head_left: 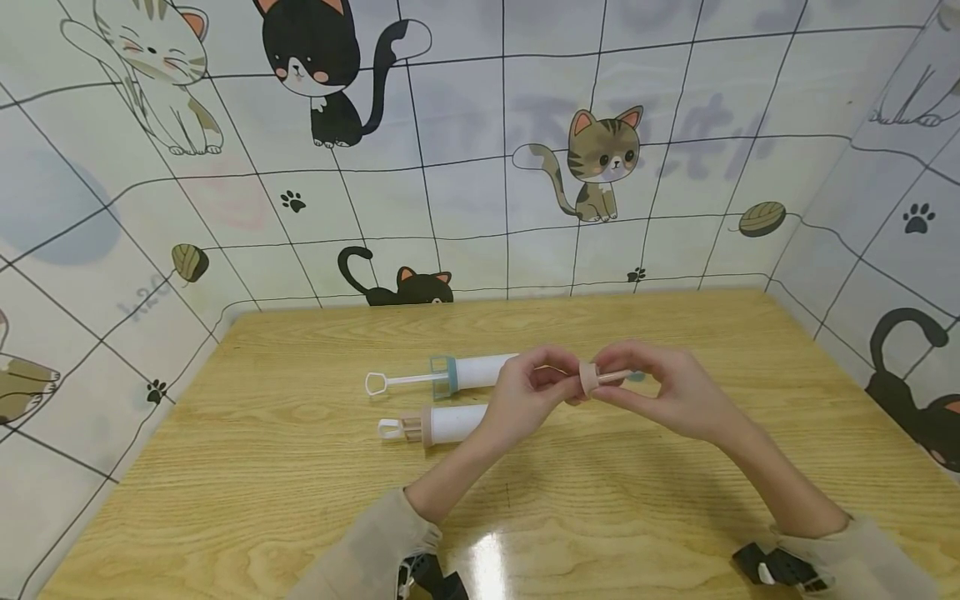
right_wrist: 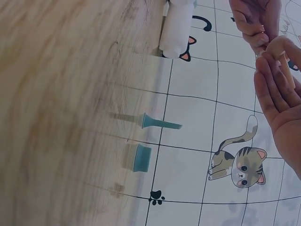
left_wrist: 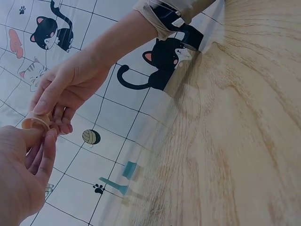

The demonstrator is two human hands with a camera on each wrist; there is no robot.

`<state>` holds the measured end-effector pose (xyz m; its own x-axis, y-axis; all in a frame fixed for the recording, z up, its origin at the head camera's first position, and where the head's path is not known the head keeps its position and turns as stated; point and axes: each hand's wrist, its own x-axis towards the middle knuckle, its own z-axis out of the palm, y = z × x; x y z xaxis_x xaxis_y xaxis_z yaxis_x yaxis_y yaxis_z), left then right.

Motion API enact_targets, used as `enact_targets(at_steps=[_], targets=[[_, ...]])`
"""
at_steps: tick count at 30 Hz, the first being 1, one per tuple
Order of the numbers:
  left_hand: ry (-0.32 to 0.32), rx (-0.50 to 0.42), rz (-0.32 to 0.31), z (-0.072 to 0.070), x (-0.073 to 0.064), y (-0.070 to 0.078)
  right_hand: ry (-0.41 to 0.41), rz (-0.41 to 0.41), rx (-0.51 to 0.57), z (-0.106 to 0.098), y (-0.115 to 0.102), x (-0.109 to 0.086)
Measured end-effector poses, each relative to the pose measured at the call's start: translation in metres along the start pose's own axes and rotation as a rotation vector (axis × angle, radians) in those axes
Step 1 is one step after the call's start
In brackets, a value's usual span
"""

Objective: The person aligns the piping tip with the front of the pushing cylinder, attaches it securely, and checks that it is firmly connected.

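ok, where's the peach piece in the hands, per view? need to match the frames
Head: peach piece right of centre, between left hand and right hand.
Left wrist: near the left edge, about mid-height, round rim showing.
Right wrist: upper right, partly hidden by the hands.
Shared landmark: wooden tabletop, lower half in head, right side in left wrist, left side in right wrist.

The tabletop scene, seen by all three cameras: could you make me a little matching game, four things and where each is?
1. teal-collared tube
2. beige-collared tube
3. flanged beige piece
4. slim teal spout

A. between left hand and right hand
B. nearer of two lying tubes
C. upright beside a squat teal piece
D. farther of two lying tubes

Pairs: 1-D, 2-B, 3-A, 4-C
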<state>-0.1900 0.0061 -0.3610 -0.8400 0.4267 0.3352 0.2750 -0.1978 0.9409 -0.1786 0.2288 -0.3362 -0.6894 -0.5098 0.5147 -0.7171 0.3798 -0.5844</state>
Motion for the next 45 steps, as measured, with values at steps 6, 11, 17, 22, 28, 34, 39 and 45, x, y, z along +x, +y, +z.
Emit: enact_targets(at_steps=[6,11,17,22,28,34,39,45], targets=[[0.005,0.025,-0.028,-0.0012,-0.0014,-0.0001,-0.003,-0.008,-0.001,0.0020,-0.0008,0.0002],[0.016,0.028,-0.033,-0.0013,-0.0014,-0.0003,0.011,-0.039,0.005,0.0038,-0.0031,0.0007],[0.017,0.018,-0.034,-0.0007,-0.0017,0.0004,0.004,-0.066,0.033,0.0058,-0.0038,0.0016],[0.017,0.004,-0.047,-0.0008,-0.0028,0.0013,-0.012,-0.059,0.068,0.0066,-0.0013,0.0016],[0.012,-0.003,-0.065,-0.0021,-0.0033,0.0015,-0.047,-0.029,0.090,0.0061,0.0001,0.0019],[-0.014,0.003,-0.059,-0.0039,-0.0033,0.0012,-0.089,-0.018,0.104,0.0057,-0.0002,0.0026],[-0.018,0.035,-0.053,-0.0049,-0.0030,0.0004,-0.097,-0.027,0.079,0.0064,-0.0012,0.0026],[-0.019,0.045,-0.074,-0.0049,-0.0026,0.0009,-0.102,-0.017,0.032,0.0059,-0.0013,0.0015]])
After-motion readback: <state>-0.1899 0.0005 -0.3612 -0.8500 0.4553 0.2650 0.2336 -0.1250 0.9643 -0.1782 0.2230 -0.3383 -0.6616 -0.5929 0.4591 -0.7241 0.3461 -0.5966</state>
